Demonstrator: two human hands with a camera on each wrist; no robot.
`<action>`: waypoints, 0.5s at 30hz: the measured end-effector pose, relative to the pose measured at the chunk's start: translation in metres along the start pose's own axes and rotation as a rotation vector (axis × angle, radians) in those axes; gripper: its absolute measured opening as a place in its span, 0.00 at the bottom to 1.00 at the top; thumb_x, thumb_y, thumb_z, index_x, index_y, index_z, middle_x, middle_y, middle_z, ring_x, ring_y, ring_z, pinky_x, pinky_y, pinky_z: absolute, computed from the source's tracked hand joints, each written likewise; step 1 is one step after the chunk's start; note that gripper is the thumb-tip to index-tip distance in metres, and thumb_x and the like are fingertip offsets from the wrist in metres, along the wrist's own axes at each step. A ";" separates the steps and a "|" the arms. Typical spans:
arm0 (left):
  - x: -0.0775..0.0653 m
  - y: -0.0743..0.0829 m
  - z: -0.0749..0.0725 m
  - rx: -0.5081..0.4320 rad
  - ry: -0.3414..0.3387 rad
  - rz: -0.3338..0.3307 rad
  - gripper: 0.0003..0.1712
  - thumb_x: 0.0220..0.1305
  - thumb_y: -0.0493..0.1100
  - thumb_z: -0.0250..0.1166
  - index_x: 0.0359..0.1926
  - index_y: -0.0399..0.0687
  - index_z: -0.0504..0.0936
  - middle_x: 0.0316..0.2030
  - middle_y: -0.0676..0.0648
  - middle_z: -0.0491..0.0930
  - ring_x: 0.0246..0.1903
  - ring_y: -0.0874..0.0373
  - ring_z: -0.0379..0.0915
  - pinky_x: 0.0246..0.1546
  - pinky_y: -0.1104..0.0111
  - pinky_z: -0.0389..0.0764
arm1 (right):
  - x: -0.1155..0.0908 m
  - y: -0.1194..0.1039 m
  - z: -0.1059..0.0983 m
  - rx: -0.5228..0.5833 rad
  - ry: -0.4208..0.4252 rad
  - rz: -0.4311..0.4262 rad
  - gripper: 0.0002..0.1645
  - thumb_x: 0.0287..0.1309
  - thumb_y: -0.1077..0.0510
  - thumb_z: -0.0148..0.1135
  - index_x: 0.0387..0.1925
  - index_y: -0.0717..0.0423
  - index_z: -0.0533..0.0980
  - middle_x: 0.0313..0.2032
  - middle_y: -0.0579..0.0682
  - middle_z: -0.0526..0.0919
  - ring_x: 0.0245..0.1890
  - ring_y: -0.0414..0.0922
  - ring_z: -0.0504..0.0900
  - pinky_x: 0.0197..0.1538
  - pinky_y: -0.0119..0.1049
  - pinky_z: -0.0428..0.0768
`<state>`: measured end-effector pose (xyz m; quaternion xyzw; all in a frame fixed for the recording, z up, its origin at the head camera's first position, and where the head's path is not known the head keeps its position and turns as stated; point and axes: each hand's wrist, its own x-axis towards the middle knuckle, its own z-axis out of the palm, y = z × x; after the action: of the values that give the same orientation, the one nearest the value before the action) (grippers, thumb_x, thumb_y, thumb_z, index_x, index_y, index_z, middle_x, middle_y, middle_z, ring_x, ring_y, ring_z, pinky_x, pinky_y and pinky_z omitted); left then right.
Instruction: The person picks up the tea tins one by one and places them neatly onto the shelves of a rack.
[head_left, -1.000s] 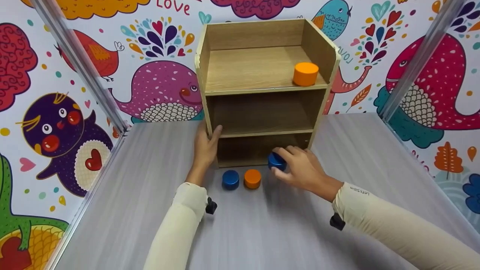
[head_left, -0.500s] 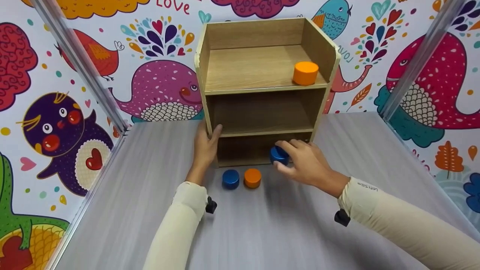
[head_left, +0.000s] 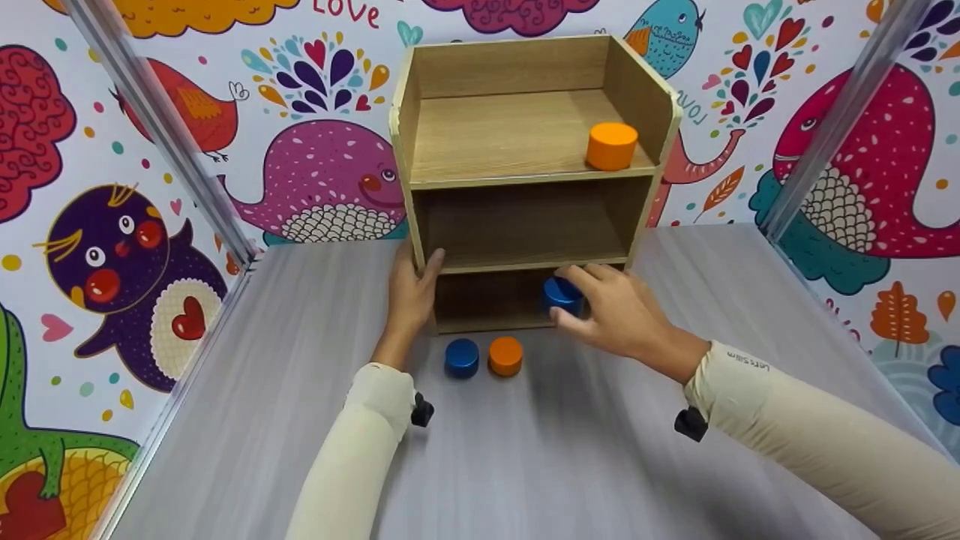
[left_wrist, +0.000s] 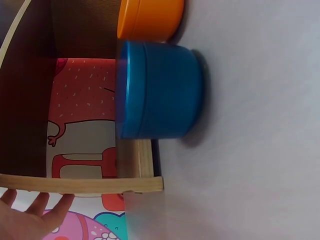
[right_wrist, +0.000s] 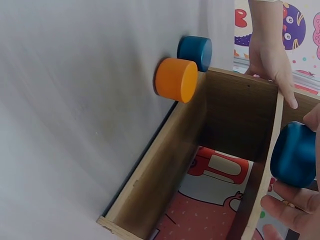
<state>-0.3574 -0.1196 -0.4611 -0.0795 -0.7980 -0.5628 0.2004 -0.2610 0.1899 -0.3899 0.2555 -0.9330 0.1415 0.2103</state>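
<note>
At the back edge of the desk [head_left: 300, 420] we find a wooden shelf unit [head_left: 525, 150] with three open tiers, standing against the patterned wall [head_left: 112, 225]; our right hand [head_left: 615, 319] pinches a blue cylinder [head_left: 561, 294] between thumb and curled fingers, and holds it in front of the opening of the lowest tier, near the unit's right side panel and just under the middle shelf board; the right wrist view shows that cylinder clear of the desk surface, beside the front edge of the shelf board; our left hand [head_left: 411, 296] lies flat against the unit's left side panel, fingers straight, thumb tip on the front edge; on the desk just in front of the unit's bottom edge stand a second blue cylinder [head_left: 461, 358] and a small orange cylinder [head_left: 505, 355], just beside each other, the blue one to the left; a larger orange cylinder [head_left: 611, 146] stands upright at the right front corner of the top tier; we see cream sleeves on both arms.
</note>
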 end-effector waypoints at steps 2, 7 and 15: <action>0.000 0.000 0.000 0.002 0.002 0.001 0.41 0.74 0.57 0.60 0.78 0.45 0.58 0.71 0.40 0.68 0.72 0.49 0.63 0.73 0.52 0.63 | 0.002 -0.001 -0.003 0.007 -0.006 0.006 0.29 0.61 0.35 0.64 0.57 0.45 0.79 0.45 0.53 0.86 0.41 0.52 0.85 0.46 0.52 0.86; 0.000 -0.001 0.000 -0.001 0.006 0.010 0.40 0.74 0.56 0.60 0.78 0.44 0.59 0.71 0.40 0.69 0.71 0.49 0.64 0.73 0.52 0.63 | 0.007 -0.003 -0.012 0.019 -0.009 0.018 0.30 0.62 0.34 0.63 0.59 0.46 0.78 0.45 0.53 0.85 0.41 0.53 0.85 0.47 0.53 0.85; 0.000 -0.001 0.000 -0.007 -0.004 0.010 0.40 0.74 0.57 0.60 0.78 0.46 0.58 0.71 0.41 0.69 0.71 0.50 0.64 0.73 0.52 0.63 | 0.015 -0.008 -0.024 0.015 -0.015 0.036 0.30 0.62 0.35 0.64 0.59 0.44 0.77 0.45 0.52 0.85 0.42 0.52 0.83 0.48 0.55 0.82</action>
<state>-0.3579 -0.1204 -0.4617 -0.0852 -0.7961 -0.5644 0.2012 -0.2608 0.1861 -0.3610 0.2411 -0.9379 0.1505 0.1989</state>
